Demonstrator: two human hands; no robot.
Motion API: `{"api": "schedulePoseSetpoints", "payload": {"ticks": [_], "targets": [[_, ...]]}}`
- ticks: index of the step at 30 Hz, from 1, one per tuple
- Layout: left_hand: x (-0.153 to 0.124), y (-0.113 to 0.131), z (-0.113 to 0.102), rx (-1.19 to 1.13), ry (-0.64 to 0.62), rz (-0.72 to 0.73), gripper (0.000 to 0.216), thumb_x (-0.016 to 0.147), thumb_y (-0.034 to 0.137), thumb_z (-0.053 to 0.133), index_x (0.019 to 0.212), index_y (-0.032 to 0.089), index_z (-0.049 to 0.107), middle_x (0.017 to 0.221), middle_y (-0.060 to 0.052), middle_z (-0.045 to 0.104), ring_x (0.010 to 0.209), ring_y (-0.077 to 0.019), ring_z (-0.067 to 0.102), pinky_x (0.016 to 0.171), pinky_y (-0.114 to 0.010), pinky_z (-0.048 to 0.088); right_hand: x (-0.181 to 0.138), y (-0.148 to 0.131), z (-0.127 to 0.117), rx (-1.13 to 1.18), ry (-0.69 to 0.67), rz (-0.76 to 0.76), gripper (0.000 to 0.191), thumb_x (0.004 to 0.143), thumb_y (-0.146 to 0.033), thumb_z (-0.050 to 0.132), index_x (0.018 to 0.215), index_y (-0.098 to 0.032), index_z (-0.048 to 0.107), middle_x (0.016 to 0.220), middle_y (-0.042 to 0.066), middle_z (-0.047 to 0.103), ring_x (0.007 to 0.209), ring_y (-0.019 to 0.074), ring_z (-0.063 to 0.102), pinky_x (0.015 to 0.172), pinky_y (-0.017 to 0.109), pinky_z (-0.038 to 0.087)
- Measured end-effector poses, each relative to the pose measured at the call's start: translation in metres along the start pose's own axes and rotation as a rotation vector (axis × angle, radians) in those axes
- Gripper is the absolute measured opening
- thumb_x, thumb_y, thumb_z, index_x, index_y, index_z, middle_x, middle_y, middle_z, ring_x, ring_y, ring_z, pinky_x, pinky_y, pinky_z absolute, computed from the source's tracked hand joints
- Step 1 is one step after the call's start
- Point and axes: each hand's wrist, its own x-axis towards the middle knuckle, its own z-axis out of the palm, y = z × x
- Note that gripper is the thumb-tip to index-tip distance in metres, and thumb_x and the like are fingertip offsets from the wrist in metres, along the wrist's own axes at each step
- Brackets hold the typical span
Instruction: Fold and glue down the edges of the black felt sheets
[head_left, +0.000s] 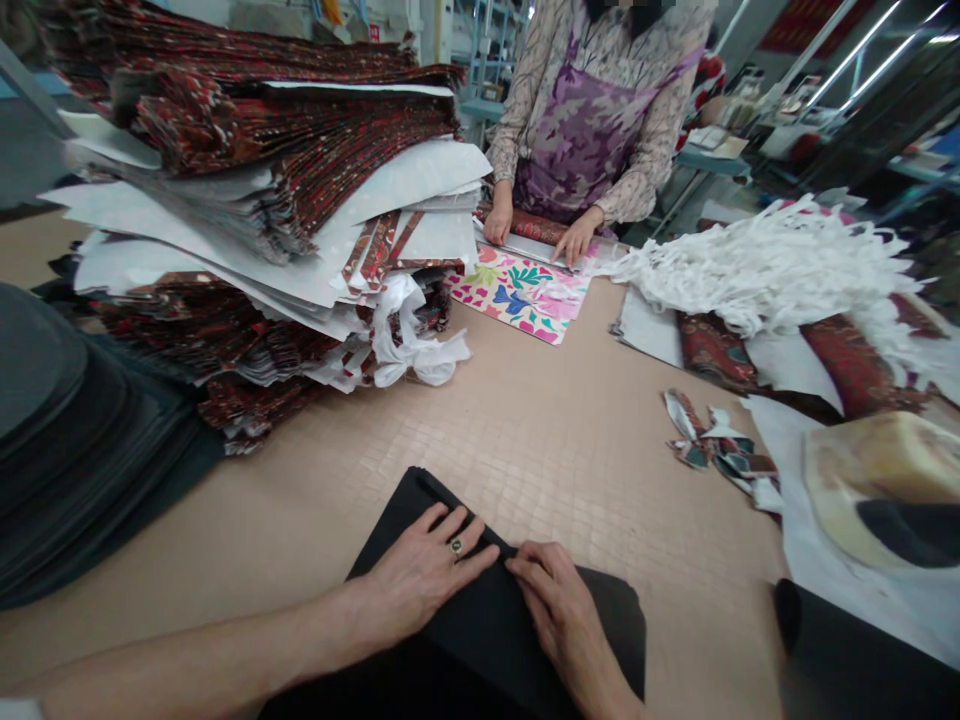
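A black sheet (487, 625) lies on the tan table (540, 440) right in front of me. My left hand (424, 570), with a ring on one finger, rests flat on the sheet, fingers stretched along a raised fold. My right hand (559, 605) presses on the same fold just to the right, its fingers bent down onto the black material. The fingertips of both hands nearly meet at the crease.
A tall heap of red patterned and white sheets (262, 200) stands at the left, beside a stack of black sheets (75, 450). A person in a purple apron (592, 130) presses a floral sheet (521, 290) opposite. White ribbon bundles (772, 265) and paper scraps (712, 445) lie right.
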Motion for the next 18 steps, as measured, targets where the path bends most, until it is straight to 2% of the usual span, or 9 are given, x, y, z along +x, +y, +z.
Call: {"api": "schedulePoseSetpoints", "payload": {"ticks": [4, 8, 10, 13, 15, 18], "targets": [[-0.010, -0.018, 0.000, 0.063, -0.018, -0.095, 0.055, 0.078, 0.009, 0.051, 0.129, 0.021, 0.038, 0.129, -0.013, 0.044, 0.117, -0.0299, 0.041, 0.092, -0.042, 0.035, 0.000, 0.004, 0.002, -0.010, 0.012, -0.019, 0.026, 0.085, -0.008, 0.038, 0.097, -0.021, 0.058, 0.087, 0.006, 0.058, 0.078, 0.0143, 0.057, 0.065, 0.027, 0.050], [-0.030, -0.052, -0.002, 0.140, 0.033, -0.195, 0.055, 0.077, 0.002, 0.045, 0.129, 0.021, 0.040, 0.130, -0.012, 0.043, 0.117, -0.0287, 0.040, 0.092, -0.042, 0.036, 0.000, 0.006, 0.002, -0.016, 0.014, -0.030, 0.024, 0.085, -0.010, 0.039, 0.094, -0.021, 0.058, 0.085, 0.005, 0.058, 0.076, 0.0140, 0.057, 0.063, 0.026, 0.050], [-0.034, -0.060, -0.005, 0.169, 0.062, -0.247, 0.051, 0.079, 0.000, 0.041, 0.127, 0.019, 0.043, 0.129, -0.013, 0.044, 0.117, -0.0296, 0.040, 0.092, -0.043, 0.036, -0.001, 0.006, 0.001, -0.009, -0.009, -0.015, 0.025, 0.086, -0.009, 0.038, 0.096, -0.022, 0.057, 0.086, 0.005, 0.057, 0.077, 0.0141, 0.056, 0.064, 0.026, 0.050], [-0.028, -0.050, -0.011, 0.138, 0.112, -0.274, 0.046, 0.079, -0.002, 0.038, 0.123, 0.013, 0.045, 0.126, -0.013, 0.046, 0.117, -0.0294, 0.039, 0.093, -0.044, 0.036, -0.001, 0.003, 0.000, 0.003, -0.038, 0.007, 0.026, 0.087, -0.009, 0.037, 0.100, -0.022, 0.056, 0.088, 0.006, 0.056, 0.081, 0.0144, 0.056, 0.067, 0.026, 0.050], [-0.017, -0.029, -0.013, 0.028, 0.124, -0.170, 0.045, 0.080, 0.000, 0.039, 0.124, 0.012, 0.043, 0.124, -0.012, 0.047, 0.116, -0.0259, 0.039, 0.095, -0.039, 0.036, -0.001, 0.001, 0.000, 0.010, -0.045, 0.023, 0.027, 0.087, -0.009, 0.037, 0.100, -0.022, 0.057, 0.089, 0.006, 0.056, 0.083, 0.0146, 0.056, 0.069, 0.027, 0.050], [0.001, 0.003, -0.014, -0.154, 0.055, 0.026, 0.040, 0.083, 0.004, 0.041, 0.122, 0.012, 0.043, 0.117, -0.009, 0.051, 0.109, -0.0212, 0.044, 0.094, -0.032, 0.039, 0.000, -0.002, 0.000, 0.022, -0.042, 0.040, 0.027, 0.088, -0.009, 0.036, 0.101, -0.021, 0.057, 0.091, 0.006, 0.056, 0.085, 0.0148, 0.056, 0.072, 0.028, 0.051]]}}
